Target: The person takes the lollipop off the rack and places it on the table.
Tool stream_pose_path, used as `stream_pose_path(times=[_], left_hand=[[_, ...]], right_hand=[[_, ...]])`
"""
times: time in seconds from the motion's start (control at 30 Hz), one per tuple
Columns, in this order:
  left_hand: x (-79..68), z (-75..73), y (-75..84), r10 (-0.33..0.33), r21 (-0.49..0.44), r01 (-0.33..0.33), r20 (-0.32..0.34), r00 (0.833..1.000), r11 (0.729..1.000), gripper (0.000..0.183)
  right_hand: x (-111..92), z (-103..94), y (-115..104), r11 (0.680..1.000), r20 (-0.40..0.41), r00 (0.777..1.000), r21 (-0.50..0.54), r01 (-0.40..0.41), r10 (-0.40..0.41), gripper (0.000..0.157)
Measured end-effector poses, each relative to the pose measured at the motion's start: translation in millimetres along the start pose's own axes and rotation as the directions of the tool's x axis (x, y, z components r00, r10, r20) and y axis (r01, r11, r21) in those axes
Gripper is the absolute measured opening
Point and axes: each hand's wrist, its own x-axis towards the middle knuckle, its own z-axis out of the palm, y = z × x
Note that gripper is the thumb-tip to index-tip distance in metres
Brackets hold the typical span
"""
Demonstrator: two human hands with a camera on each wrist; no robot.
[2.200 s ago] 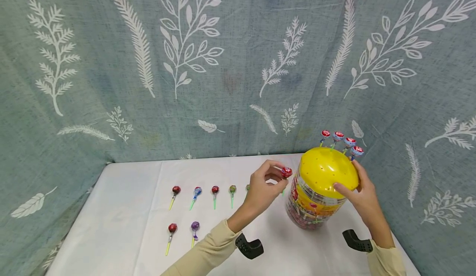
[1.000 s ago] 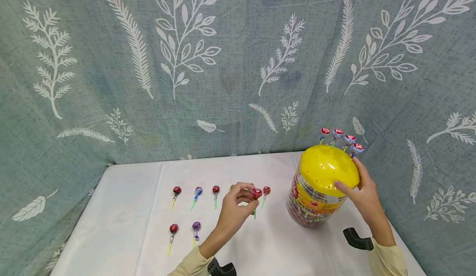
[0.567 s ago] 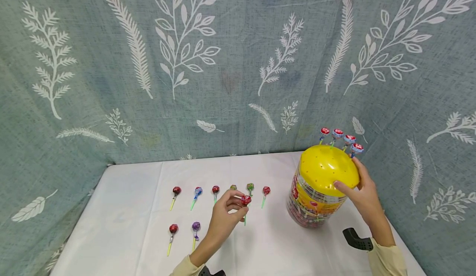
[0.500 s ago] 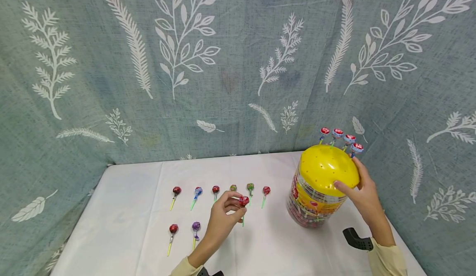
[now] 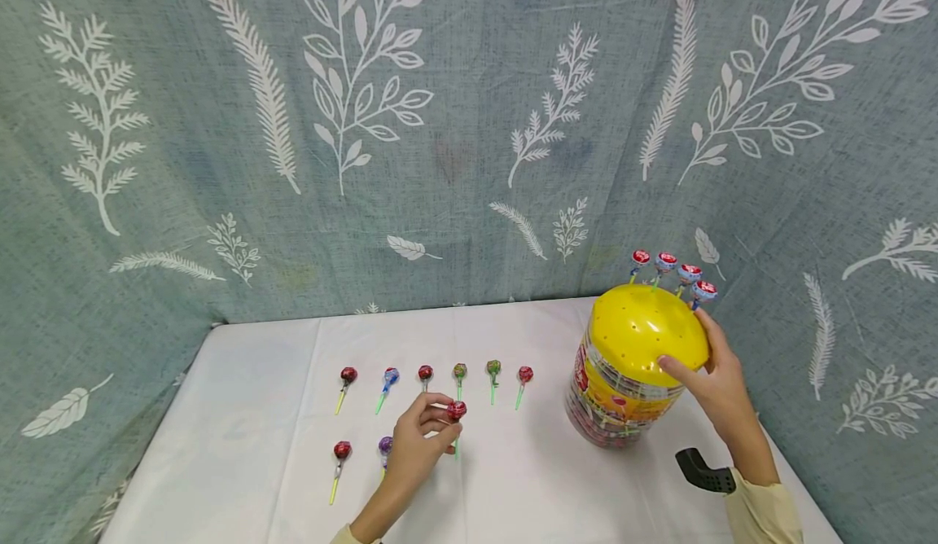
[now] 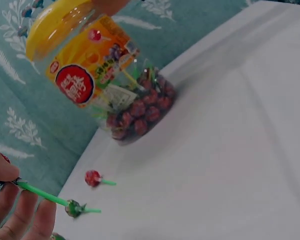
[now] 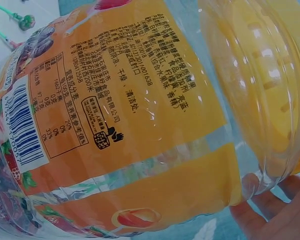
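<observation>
1. The jar (image 5: 626,401) stands on the table (image 5: 557,495), an orange label (image 6: 97,57) round its side and red sweets (image 6: 140,112) heaped at its bottom.
2. The left hand (image 5: 416,448), well to the left of the jar, pinches a red lollipop (image 5: 458,410) between thumb and fingers, just under the head. Its green stick points down; whether the tip touches the table, I cannot tell.
3. The right hand (image 5: 718,381) grips the top of the jar on its right side, thumb on the yellow lid (image 5: 637,328), fingers curved round the edge.
4. Four lollipops (image 5: 666,262) stand in the lid, along the far right edge of the jar's top.
5. Left of the jar, six lollipops (image 5: 425,373) lie in a row: red, blue, red, green, green, red, the last nearest the jar.
6. Farther left of the jar and nearer the person lie a red one (image 5: 342,450) and a purple one (image 5: 385,445), the latter partly behind the left hand.
7. Behind the jar hangs a leaf-patterned curtain (image 5: 454,153).
</observation>
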Motion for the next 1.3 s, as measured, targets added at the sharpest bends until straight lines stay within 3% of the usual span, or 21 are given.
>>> stream_pose_path(times=[0.27, 0.63, 0.93, 1.3], left_hand=[[-5.4, -11.5, -9.5, -0.072, 0.024, 0.073, -0.023, 0.997, 0.997, 0.038], [-16.1, -28.7, -36.0, -0.179, 0.142, 0.202, -0.161, 0.971, 0.969, 0.035], [-21.7, -26.6, -53.4, -0.148, 0.259, 0.200, -0.206, 0.967, 0.945, 0.036], [-21.9, -23.3, -61.0, -0.128, 0.337, 0.197, -0.218, 0.968, 0.921, 0.037]], right_hand=[[1.0, 1.5, 0.4, 1.000, -0.008, 1.000, -0.003, -0.007, 0.007, 0.086], [1.8, 4.7, -0.5, 0.998, -0.010, 1.000, 0.068, 0.003, -0.002, 0.089], [1.2, 3.7, -1.5, 0.998, -0.016, 1.000, 0.069, -0.011, 0.012, 0.089], [2.0, 2.9, 4.3, 0.996, -0.020, 1.000, 0.086, 0.013, -0.011, 0.088]])
